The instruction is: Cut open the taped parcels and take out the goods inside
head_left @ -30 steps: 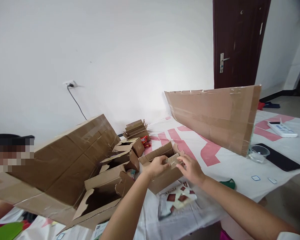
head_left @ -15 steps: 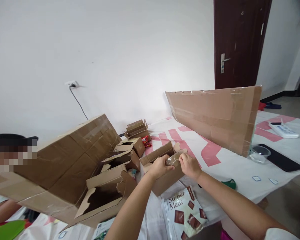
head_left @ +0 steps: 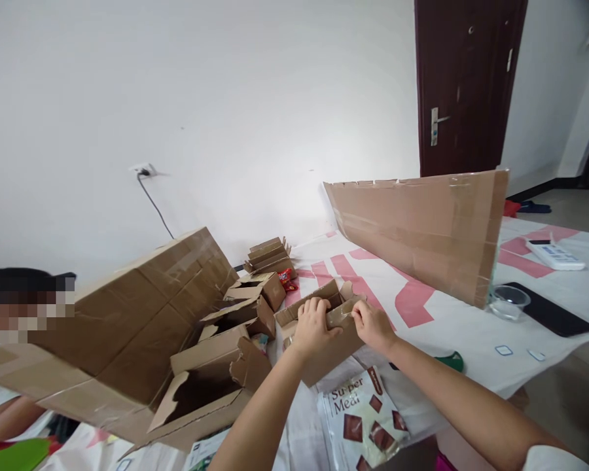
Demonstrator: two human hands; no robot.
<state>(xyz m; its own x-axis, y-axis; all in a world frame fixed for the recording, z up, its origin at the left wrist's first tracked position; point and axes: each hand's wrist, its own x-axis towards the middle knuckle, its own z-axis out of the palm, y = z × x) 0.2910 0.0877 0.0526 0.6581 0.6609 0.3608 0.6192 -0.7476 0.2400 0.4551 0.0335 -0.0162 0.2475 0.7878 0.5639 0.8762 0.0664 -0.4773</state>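
A small open cardboard box (head_left: 331,360) stands on the cloth in front of me, a strip of shiny clear tape (head_left: 341,314) along its near edge. My left hand (head_left: 316,327) is bent over that near wall, the fingertips out of sight behind the edge and the thumb pointing right. At the box's right corner, my right hand (head_left: 372,325) is closed in a pinch on the taped edge; whether it grips cardboard or only tape is hidden. Just below the box lies a white pouch (head_left: 360,418) printed "Super Meal" with brown squares.
Several open boxes (head_left: 209,399) line the left, beside a large cardboard panel (head_left: 142,320). Another panel (head_left: 417,229) stands to the right. Beyond it are a clear cup (head_left: 509,301), a black phone (head_left: 552,311) and a white device (head_left: 555,255). Another person's arm (head_left: 10,418) shows at far left.
My left hand has shifted slightly up and rolled over the near wall, so its back and knuckles now face up. My right hand stays at the corner. The box has barely moved.
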